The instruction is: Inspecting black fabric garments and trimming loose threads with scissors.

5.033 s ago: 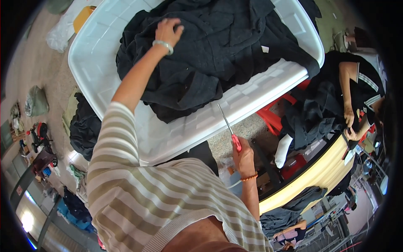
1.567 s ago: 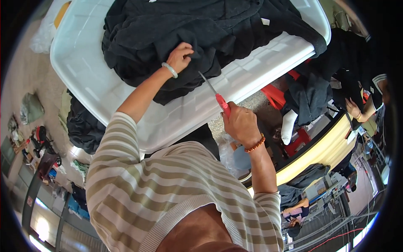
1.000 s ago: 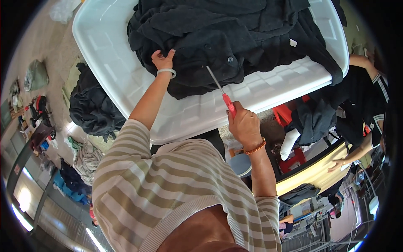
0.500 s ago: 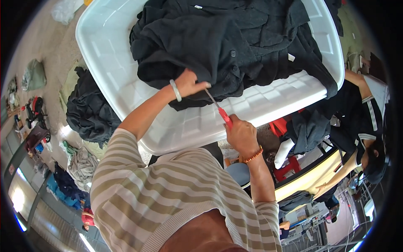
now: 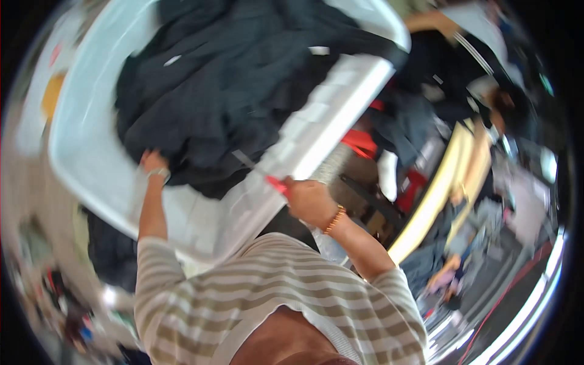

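A heap of black garments (image 5: 207,91), blurred by motion, lies in a large white plastic tub (image 5: 85,140). At the heap's lower left edge is my left hand (image 5: 154,162), with a pale bangle on the wrist. Its fingers are curled at the black cloth and seem to grip it, though blur softens them. My right hand (image 5: 311,202), wearing a beaded bracelet, is closed around the red handle of a slim metal-shafted tool (image 5: 277,184). The shaft points up and left over the tub's near rim, toward the garments. Its exact kind is unclear.
To the right, a person in black (image 5: 468,67) sits by a yellow-edged table (image 5: 435,194). A red stool (image 5: 410,185) and dark clothes are near that person. Another dark cloth pile (image 5: 109,249) lies on the floor left of the tub.
My view has swung, so the tub appears tilted and farther left. My left hand has moved away from the tool's tip to the heap's left edge. My right hand still holds the tool.
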A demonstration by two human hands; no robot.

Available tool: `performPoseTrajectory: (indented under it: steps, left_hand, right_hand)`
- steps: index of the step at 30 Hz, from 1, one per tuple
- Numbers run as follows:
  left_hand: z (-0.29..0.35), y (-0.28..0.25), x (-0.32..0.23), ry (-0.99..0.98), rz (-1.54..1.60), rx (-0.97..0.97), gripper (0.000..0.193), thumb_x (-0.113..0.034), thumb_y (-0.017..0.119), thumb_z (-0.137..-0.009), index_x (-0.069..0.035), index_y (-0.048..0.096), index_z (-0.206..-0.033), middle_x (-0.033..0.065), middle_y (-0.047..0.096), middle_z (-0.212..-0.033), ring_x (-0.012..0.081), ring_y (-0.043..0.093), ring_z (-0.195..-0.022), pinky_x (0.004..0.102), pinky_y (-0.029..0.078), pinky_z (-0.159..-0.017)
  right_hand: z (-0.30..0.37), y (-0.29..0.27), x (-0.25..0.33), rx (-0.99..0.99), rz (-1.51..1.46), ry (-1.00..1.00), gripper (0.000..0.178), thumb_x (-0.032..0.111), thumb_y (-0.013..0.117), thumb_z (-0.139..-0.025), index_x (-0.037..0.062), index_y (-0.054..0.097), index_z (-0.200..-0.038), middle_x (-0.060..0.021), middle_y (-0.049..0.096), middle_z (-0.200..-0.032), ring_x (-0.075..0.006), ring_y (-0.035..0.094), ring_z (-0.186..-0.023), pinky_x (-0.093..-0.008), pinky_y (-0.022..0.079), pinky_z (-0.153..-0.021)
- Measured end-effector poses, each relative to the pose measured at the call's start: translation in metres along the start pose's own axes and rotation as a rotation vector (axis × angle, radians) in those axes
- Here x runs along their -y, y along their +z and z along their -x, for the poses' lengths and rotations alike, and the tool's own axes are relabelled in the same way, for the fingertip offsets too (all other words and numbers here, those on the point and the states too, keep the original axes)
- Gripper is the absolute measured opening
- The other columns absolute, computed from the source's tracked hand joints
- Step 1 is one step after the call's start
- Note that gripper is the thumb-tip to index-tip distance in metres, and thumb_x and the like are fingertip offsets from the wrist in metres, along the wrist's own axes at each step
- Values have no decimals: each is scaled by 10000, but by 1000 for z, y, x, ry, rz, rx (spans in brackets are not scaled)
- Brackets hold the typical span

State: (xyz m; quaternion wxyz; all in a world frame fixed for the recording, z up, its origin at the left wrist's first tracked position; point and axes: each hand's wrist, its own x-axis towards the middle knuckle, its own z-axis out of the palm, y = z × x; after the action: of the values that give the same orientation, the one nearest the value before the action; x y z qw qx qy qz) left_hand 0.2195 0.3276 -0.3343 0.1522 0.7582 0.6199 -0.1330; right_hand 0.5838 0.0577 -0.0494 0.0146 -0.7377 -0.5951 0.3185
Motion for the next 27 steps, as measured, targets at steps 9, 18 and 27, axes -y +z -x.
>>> performPoseTrajectory:
  steps: [9, 18, 27]
  left_hand:
    - [54, -177, -119, 97, 1705, 72, 385, 64, 592, -865, 21, 544, -1245, 143, 561, -1231, 258, 584, -1095, 354, 513, -898]
    - [304, -327, -305, 1511, 807, -424, 418, 7, 612, -878, 68, 515, -1281, 208, 547, -1300, 298, 582, -1149, 377, 466, -985]
    - [510, -324, -461, 1850, 784, 546, 460, -24, 659, -869, 73, 499, -1289, 169, 584, -1246, 242, 590, -1108, 354, 470, -969]
  right_hand:
    - [40, 22, 9, 98, -109, 29, 190, 147, 568, -840, 33, 642, -973, -180, 694, -784, -349, 701, -753, -462, 536, -625]
    - [98, -11, -3, 99, -144, -143, 347, 255, 544, -907, 105, 629, -1209, -175, 686, -1073, -316, 679, -1001, -433, 528, -858]
    - [315, 9, -139, -495, -82, 330, 345, 283, 543, -911, 104, 647, -1187, -162, 699, -1040, -310, 688, -975, -425, 536, -857]
